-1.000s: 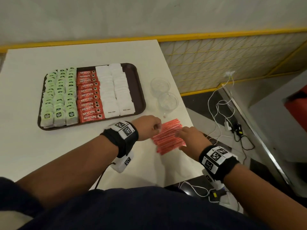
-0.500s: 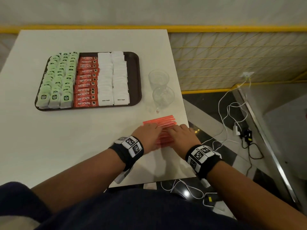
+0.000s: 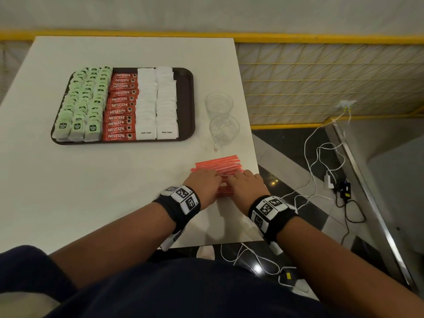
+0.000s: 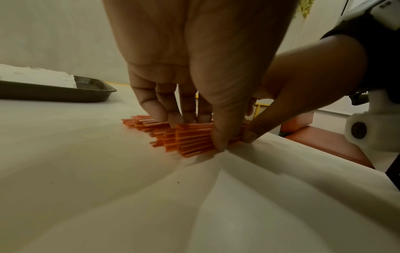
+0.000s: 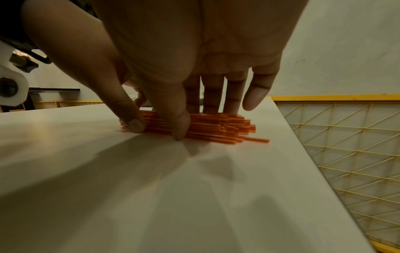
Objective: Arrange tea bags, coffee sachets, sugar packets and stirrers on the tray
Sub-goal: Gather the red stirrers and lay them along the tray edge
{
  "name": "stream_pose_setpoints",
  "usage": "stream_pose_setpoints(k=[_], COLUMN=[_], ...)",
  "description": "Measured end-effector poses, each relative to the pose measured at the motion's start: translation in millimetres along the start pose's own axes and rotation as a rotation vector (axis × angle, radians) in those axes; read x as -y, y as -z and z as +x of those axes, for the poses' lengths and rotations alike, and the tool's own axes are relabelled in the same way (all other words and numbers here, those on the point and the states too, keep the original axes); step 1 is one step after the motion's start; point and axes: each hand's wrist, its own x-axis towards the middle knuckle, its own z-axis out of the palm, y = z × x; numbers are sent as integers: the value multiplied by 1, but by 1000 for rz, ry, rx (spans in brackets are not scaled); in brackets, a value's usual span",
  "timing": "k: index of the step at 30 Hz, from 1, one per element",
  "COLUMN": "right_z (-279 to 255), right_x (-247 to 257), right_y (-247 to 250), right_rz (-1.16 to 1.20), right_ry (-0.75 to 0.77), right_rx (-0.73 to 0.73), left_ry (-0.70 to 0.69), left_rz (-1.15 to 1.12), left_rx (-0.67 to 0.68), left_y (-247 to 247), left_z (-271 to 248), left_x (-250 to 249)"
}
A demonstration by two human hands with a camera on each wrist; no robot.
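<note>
Both hands pinch one pile of thin red stirrers point(image 3: 218, 167): the left hand point(image 3: 203, 183) and right hand point(image 3: 246, 185) each have fingers on top and a thumb against the near side. The pile lies on the worktop point(image 3: 91, 191), long axis left to right. The tray point(image 3: 189, 106) sits ahead and left, nearer the left hand, its right strip bare.
</note>
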Motion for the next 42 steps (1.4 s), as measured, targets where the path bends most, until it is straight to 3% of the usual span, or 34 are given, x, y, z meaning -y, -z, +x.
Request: stream_pose_setpoints(k=[9, 26, 37, 42], right_z=[6, 8, -5, -10], right_x=[8, 21, 24, 23], right_y=[3, -7, -5, 16], right_rz=[34, 67, 9, 57], right_ry=[-48, -127, -67, -8], right_rx=[111, 122, 138, 143], left_ry=[18, -54, -138, -146], left_rz=[7, 9, 107, -66], left_rx=[35, 45, 41, 79], left_y=[-5, -12, -11, 5], left_z=[6, 1, -14, -18], left_x=[-1, 3, 1, 9])
